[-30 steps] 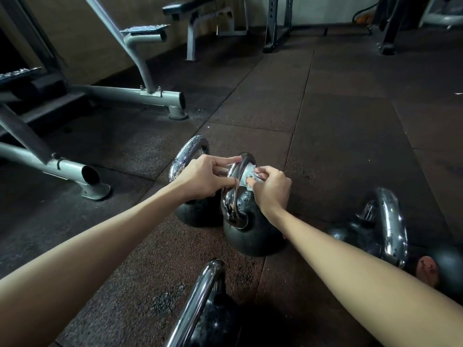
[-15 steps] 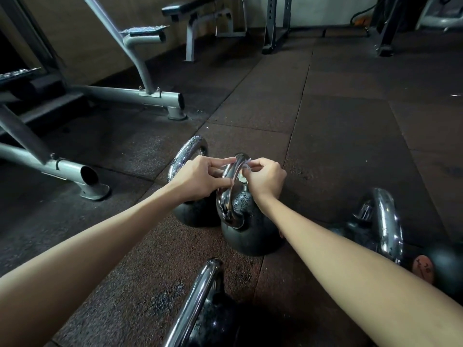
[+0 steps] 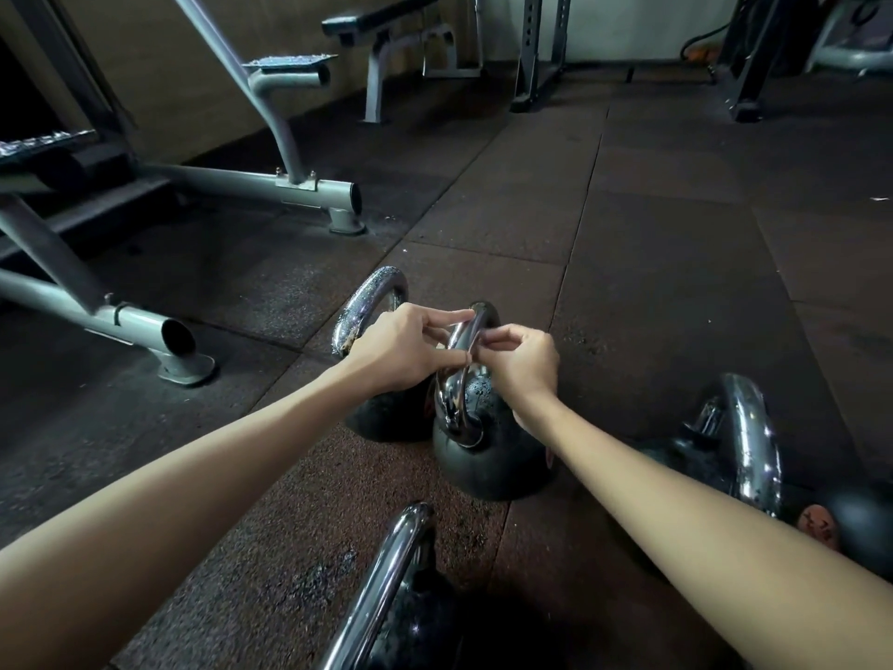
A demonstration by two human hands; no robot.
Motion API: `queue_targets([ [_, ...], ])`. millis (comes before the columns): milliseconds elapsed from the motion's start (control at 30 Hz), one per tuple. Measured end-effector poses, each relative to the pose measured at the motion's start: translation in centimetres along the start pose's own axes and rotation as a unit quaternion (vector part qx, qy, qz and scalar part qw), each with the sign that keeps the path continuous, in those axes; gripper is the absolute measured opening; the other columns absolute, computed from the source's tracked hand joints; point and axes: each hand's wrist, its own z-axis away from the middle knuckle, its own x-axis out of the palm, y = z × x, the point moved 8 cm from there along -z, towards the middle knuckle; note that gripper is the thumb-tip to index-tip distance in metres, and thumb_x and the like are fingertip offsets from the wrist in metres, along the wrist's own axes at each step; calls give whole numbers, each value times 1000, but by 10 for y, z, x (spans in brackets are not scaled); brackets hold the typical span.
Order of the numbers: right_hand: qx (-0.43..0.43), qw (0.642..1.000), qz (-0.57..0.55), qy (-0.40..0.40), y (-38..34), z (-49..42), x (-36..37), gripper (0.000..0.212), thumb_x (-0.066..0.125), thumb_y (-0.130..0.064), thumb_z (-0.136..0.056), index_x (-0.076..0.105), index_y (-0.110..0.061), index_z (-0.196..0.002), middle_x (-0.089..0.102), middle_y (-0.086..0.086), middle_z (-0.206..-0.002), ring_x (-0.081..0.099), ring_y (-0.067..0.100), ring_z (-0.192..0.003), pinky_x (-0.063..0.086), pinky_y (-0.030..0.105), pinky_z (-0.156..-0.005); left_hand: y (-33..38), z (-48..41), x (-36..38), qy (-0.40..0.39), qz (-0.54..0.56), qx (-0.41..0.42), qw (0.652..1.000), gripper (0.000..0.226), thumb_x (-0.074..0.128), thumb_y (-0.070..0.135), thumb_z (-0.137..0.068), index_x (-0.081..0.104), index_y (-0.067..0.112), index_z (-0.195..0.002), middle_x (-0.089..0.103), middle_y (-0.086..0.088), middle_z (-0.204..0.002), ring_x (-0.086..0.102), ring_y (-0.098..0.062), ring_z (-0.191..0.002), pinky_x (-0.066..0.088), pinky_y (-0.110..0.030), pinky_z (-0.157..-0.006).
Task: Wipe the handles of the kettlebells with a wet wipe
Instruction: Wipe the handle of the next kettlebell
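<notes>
A black kettlebell with a chrome handle stands on the rubber floor in the middle of the view. My left hand pinches the top of that handle from the left with thumb and fingers. My right hand is curled against the handle's right side near the top. It pinches the wet wipe, of which only a thin pale edge shows between the fingertips. The fingertips of both hands almost meet across the handle.
More kettlebells stand around: one behind my left hand, one at the right, one at the bottom edge, and a dark one with a red label far right. Grey machine frame tubes lie left; a bench stands behind.
My right hand has slid up the handle from its right side to near the top, and the white wipe, plainly visible before, is now almost hidden. My left hand keeps its hold.
</notes>
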Motion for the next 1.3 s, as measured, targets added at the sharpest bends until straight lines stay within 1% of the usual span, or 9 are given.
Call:
queue_targets([
  [133, 2, 998, -29, -65, 7, 14, 3, 17, 93, -12, -71, 79, -14, -81, 79, 4, -75, 77, 20, -75, 60, 30, -66, -1, 2, -1, 5, -12, 1, 1000, 57, 82, 55, -75, 60, 62, -127, 74, 18, -102, 68, 3, -97, 59, -32, -88],
  [267, 14, 998, -43, -50, 1, -4, -7, 12, 90, -13, -75, 80, -13, -81, 79, 8, -77, 67, 7, -56, 45, 20, -51, 3, 5, -4, 1, -13, -3, 1000, 56, 82, 49, -78, 62, 59, -129, 73, 18, -100, 67, 2, -97, 56, -29, -89],
  [467, 66, 983, -91, -144, 0, 33, 11, 16, 87, -2, -77, 73, -5, -83, 77, 20, -82, 52, 2, -37, 35, 17, -36, 3, 10, -9, 2, -20, -1, 1000, 56, 82, 48, -81, 62, 53, -132, 76, 12, -97, 71, -4, -90, 59, -35, -85],
  [600, 76, 978, -101, -166, 4, 34, 13, 15, 84, 2, -79, 72, -1, -87, 76, 18, -78, 46, 7, -36, 33, 20, -36, 4, 12, -10, 4, -28, -1, 1000, 56, 81, 48, -83, 61, 51, -135, 74, 9, -103, 59, 3, -68, 54, -30, -71],
  [700, 102, 968, -105, -201, 9, 30, 19, 17, 78, 9, -82, 69, -5, -83, 74, 7, -71, 45, 5, -34, 32, 18, -35, 7, 11, -10, 5, -34, -2, 999, 55, 80, 48, -83, 60, 53, -135, 74, 10, -105, 52, 12, -51, 41, -19, -54],
  [800, 108, 951, -117, -263, 13, 34, 22, 16, 78, 7, -83, 70, -7, -82, 75, 3, -71, 41, 5, -35, 30, 17, -36, 8, 10, -8, 3, -46, -5, 999, 54, 80, 48, -84, 61, 54, -134, 74, 13, -107, 50, 19, -47, 32, -10, -44],
  [1033, 40, 937, 43, -343, 15, 28, 16, 11, 77, -1, -88, 71, -11, -88, 78, 7, -78, 46, 20, -48, 34, 21, -36, 15, 11, -6, -3, -52, -6, 999, 54, 80, 47, -84, 60, 56, -133, 71, 18, -108, 48, 17, -44, 32, -19, -47],
  [1133, 21, 928, 125, -350, 10, 26, 17, 17, 75, 1, -89, 67, -13, -83, 75, 1, -70, 45, 16, -39, 34, 22, -36, 16, 10, -5, -2, -68, -10, 998, 55, 80, 51, -82, 59, 59, -132, 70, 20, -107, 51, 8, -46, 33, -22, -49],
  [1300, 47, 932, 53, -355, 7, 30, 17, 6, 73, 2, -91, 69, -3, -94, 75, 7, -74, 42, 8, -34, 34, 19, -37, 17, 9, -5, 0, -78, -19, 997, 54, 79, 53, -82, 59, 61, -131, 70, 21, -107, 44, 5, -52, 33, -22, -49],
])
